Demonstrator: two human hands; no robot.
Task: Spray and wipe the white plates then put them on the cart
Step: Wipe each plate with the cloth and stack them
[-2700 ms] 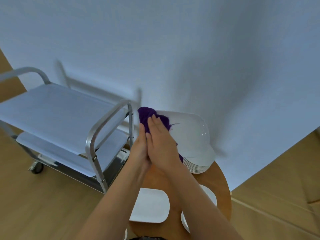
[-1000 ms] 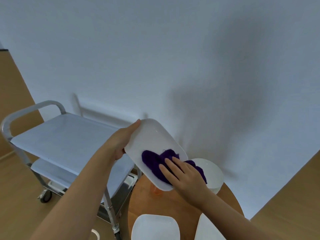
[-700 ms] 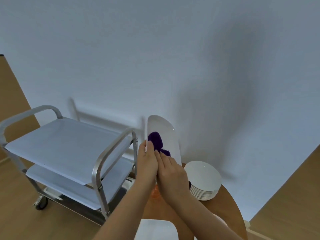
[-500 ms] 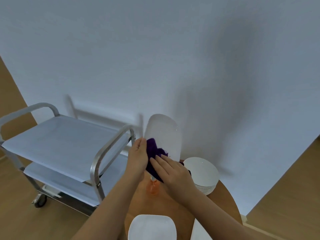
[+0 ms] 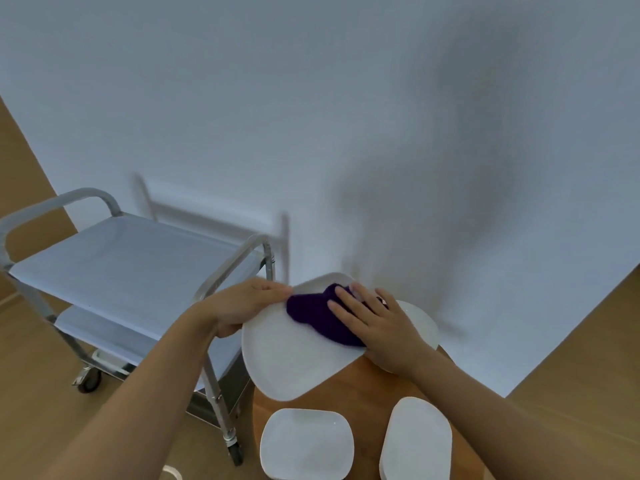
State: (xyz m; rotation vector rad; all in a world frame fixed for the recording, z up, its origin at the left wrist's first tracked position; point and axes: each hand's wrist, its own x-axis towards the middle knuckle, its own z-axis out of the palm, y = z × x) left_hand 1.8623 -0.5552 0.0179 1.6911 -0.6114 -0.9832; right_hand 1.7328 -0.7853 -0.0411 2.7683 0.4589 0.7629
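While my left hand [image 5: 250, 305] grips the white plate [image 5: 294, 355] by its rim, I wipe.
My right hand [image 5: 377, 327] presses the purple cloth [image 5: 318, 315] flat-fingered onto it, above the wooden table [image 5: 367, 386].

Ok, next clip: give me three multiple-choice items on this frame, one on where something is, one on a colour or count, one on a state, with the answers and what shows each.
1. Where is the cart?
A. to the person's left of the round table
B. behind the stack of plates
C. to the right of the table

2. What colour is the cloth?
A. yellow
B. dark purple
C. white

3. How is the big plate being handled?
A. it lies on the cart shelf
B. it lies untouched on the table
C. the left hand grips its edge while the right hand presses the cloth onto it

Answers:
1 A, the cart stands left of the wooden table.
2 B, the cloth under the right hand is dark purple.
3 C, the left hand's fingers curl round the plate's rim and the right hand's straight fingers lie flat on the cloth.
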